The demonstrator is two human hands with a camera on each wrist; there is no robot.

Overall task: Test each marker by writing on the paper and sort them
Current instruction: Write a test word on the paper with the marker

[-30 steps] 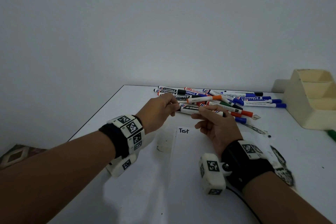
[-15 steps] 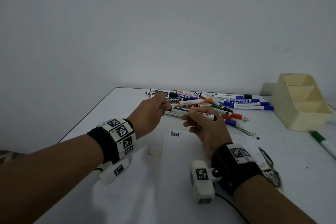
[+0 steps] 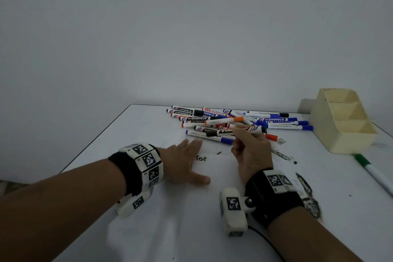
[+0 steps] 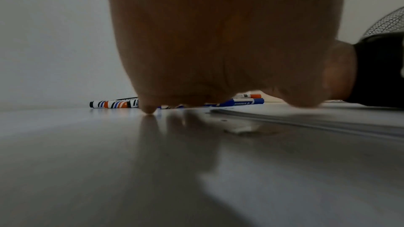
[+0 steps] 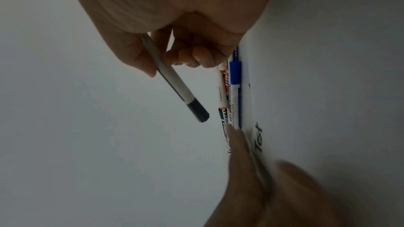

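While the left hand [image 3: 187, 162] lies flat with fingers spread, released and holding nothing, on the near left edge of the paper [image 3: 214, 178], seemingly to pin the sheet for writing, the right hand [image 3: 252, 151] pinches a black whiteboard marker [image 3: 238, 131] between thumb and fingers, just above the paper's far edge. The marker lies roughly level across the fingertips, its black end pointing left in the head view; whether that end is a cap or a bare tip I cannot tell. Beyond it the pile of markers [image 3: 234, 119] lies on the counter [image 3: 131, 134], near the word "Test" [image 3: 201, 158]. The cream organizer [image 3: 344, 121] at far right has empty compartments, so sorting looks barely begun.
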